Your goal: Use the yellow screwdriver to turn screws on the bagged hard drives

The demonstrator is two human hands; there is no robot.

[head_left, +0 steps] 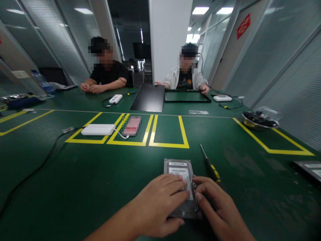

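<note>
A hard drive (177, 163) with white labels lies face up on the green table, just in front of me. My left hand (163, 201) is laid over its middle, fingers across the label and thumb by its near edge. At the drive's right side my right hand (215, 204) has its thumb and forefinger bent close together in a pinch. A small shiny bit shows at those fingertips, too small to name. Beyond my right hand lies a black-and-yellow screwdriver (212, 167), its tip pointing away from me.
A white power bank (98, 129) is cabled to a phone (132, 126) among yellow tape outlines. A bowl of dark parts (260, 119) and another drive (307, 169) are on the right. Across the table, two people sit near a dark panel (147, 97) and a black frame (188, 101).
</note>
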